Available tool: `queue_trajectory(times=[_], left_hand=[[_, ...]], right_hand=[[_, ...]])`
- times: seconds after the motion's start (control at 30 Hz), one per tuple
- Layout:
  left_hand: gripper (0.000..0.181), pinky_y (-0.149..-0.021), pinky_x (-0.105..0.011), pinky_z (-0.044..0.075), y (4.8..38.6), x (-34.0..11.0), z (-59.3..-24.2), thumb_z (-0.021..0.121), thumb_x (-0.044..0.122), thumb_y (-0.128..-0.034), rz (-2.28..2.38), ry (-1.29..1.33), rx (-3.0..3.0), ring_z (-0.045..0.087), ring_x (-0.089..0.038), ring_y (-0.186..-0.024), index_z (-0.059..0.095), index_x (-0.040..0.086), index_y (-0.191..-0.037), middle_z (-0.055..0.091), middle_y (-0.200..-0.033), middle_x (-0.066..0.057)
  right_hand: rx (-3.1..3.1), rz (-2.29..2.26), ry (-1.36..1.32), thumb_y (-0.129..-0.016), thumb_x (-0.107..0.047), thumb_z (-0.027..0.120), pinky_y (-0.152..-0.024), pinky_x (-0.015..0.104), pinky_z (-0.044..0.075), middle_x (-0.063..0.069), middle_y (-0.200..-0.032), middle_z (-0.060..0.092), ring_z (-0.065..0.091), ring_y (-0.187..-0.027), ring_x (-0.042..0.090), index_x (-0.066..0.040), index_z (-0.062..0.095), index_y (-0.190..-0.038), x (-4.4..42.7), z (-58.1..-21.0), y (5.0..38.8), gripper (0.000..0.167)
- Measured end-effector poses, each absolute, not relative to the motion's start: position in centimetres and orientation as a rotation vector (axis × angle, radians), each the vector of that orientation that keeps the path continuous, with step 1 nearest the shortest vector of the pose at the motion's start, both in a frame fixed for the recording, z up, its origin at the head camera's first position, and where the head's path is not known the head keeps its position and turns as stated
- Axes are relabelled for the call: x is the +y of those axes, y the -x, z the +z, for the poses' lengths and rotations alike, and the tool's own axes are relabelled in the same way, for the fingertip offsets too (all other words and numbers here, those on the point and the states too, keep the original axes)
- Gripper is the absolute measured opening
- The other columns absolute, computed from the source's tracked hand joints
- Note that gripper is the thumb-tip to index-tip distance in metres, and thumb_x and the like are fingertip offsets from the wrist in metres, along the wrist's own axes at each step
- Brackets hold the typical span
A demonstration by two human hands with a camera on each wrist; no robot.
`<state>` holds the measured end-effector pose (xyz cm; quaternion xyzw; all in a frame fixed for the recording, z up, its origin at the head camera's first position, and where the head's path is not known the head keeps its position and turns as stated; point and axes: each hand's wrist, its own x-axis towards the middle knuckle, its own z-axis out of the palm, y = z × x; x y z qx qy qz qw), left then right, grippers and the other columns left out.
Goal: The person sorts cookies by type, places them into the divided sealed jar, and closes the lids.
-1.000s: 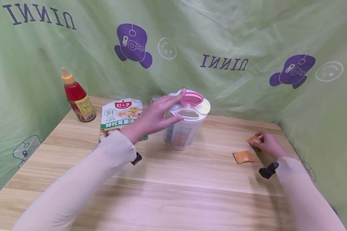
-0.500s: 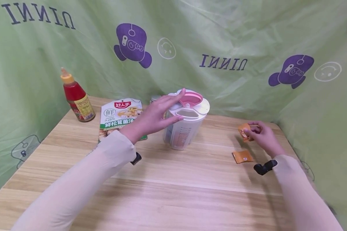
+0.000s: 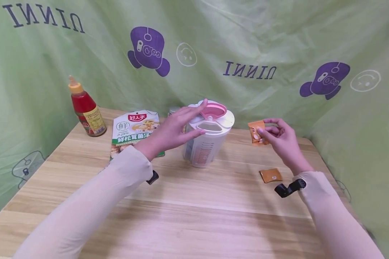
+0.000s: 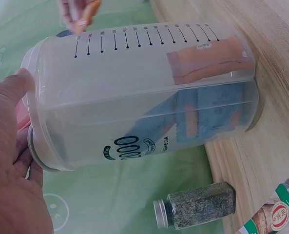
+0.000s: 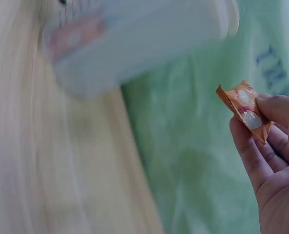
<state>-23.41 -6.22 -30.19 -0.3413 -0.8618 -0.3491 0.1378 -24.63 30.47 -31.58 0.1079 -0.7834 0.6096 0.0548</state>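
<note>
A translucent storage jar [image 3: 210, 149] with a white lid [image 3: 225, 120] stands on the table. Its pink flap [image 3: 214, 110] is raised over an opening. My left hand [image 3: 171, 131] rests across the lid, index finger and thumb extended. Through the wall, the left wrist view shows an orange sachet [image 4: 207, 61] and blue packets [image 4: 212, 114] inside. To the right of the jar, my right hand [image 3: 283, 142] pinches a small orange sachet [image 3: 256, 133] between thumb and fingers, above the table. A second orange sachet [image 3: 271, 175] lies on the wood below it.
Left of the jar lies a white and green food pouch [image 3: 134, 126]. A red sauce bottle [image 3: 88, 115] stands at the far left. Behind the jar is a glass spice bottle [image 4: 200, 205] with a metal cap. Green cloth [image 3: 253, 43] encloses the table's back and sides.
My right hand has picked up the orange sachet from the table, lifting it and carrying it left towards the jar. The left hand and the jar have stayed put.
</note>
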Motion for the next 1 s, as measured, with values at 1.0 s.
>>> queue_trajectory(times=[1.0], left_hand=[[0.082, -0.126, -0.048, 0.04, 23.3, -6.2, -30.1, 0.072, 0.033, -0.1001, -1.018, 1.002, -2.479, 0.047, -0.026, -0.151, 0.027, 0.023, -0.167, 0.05, -0.162, -0.009]], right_hand=[[-2.245, 1.517, -0.932, -0.094, 0.01, 0.069, -0.077, 0.023, 0.066, 0.026, -0.105, 0.076, 0.075, -0.088, 0.003, 0.011, 0.054, -0.127, 17.6, -25.6, 22.8, 0.036]])
